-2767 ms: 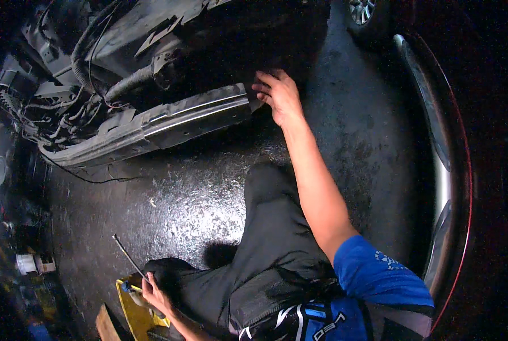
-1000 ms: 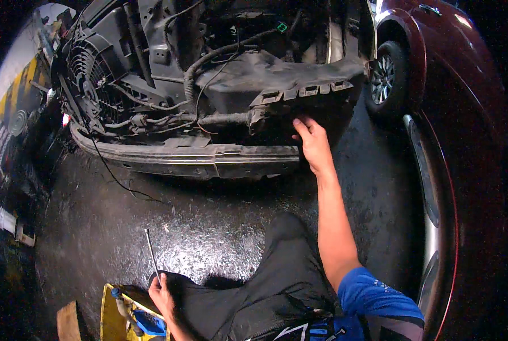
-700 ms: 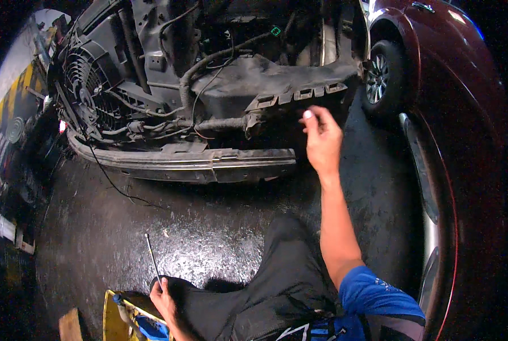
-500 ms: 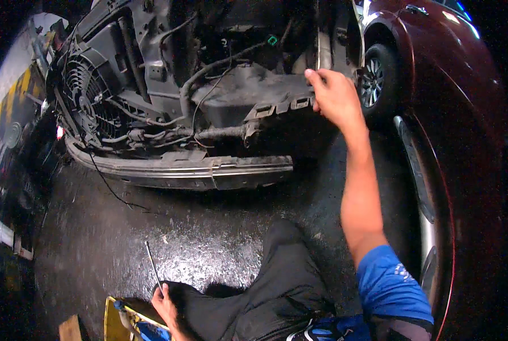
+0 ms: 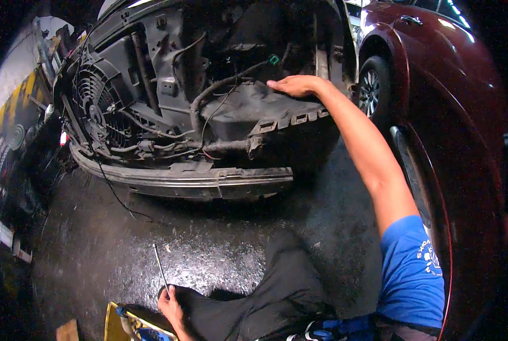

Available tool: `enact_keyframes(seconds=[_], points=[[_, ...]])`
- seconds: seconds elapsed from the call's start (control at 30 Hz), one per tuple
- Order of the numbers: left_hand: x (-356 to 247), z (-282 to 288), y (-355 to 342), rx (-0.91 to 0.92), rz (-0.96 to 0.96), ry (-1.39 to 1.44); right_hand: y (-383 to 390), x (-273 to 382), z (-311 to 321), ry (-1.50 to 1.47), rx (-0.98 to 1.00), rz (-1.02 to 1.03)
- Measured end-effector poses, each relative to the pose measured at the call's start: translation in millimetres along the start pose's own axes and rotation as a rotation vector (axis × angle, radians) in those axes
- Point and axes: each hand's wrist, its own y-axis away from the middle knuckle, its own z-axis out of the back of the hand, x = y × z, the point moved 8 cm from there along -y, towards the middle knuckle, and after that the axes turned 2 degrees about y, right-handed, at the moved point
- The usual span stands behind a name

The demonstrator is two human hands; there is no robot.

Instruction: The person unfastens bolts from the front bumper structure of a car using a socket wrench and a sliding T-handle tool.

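Observation:
My left hand (image 5: 171, 308) is low at the left, beside my knee, closed on a slim metal rod (image 5: 159, 265) that points up and away. Its kind is too small to make out. My right hand (image 5: 296, 86) reaches far forward over the dark plastic wheel-arch liner (image 5: 240, 104) of a stripped car front. Its fingers stretch leftward, seen from the side, with nothing visible in them. Whether they touch the liner I cannot tell. Near that hand runs a dark hose (image 5: 207, 91), and a small green connector (image 5: 274, 59) shows beyond it.
A round cooling fan (image 5: 97, 105) sits at the left of the car front, above a loose bumper beam (image 5: 191, 181). On the right stands a dark red car (image 5: 436, 85). A yellow container (image 5: 113, 324) is by my left forearm, near a wood piece (image 5: 67, 331).
My right hand has moved left, further over the liner, and its fingers have stretched out. The left hand still holds the rod. The view has shifted slightly.

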Motion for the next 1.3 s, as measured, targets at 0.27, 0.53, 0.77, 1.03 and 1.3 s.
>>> enact_keyframes(seconds=[0.27, 0.53, 0.77, 1.03, 1.3], points=[[12.2, -6.6, -6.2, 0.021, 0.08, 0.089, -11.3, 5.1, -11.8, 0.085, 0.08, 0.05], [-3.7, -13.2, -6.2, 0.037, 0.09, 0.029, -4.3, 16.2, -11.4, 0.066, 0.066, 0.053], [-64.7, 7.9, 27.8, 0.052, 0.18, -0.046, -13.3, 1.7, -12.2, 0.016, -0.041, -0.046], [-152.0, 29.8, 68.7, 0.17, 0.326, -0.198, 9.4, -7.6, 21.9, -0.184, -0.456, -0.145], [-200.3, 21.3, 145.7, 0.351, 0.482, -0.074, 8.7, -14.9, 27.3, -0.261, -0.407, -0.344]])
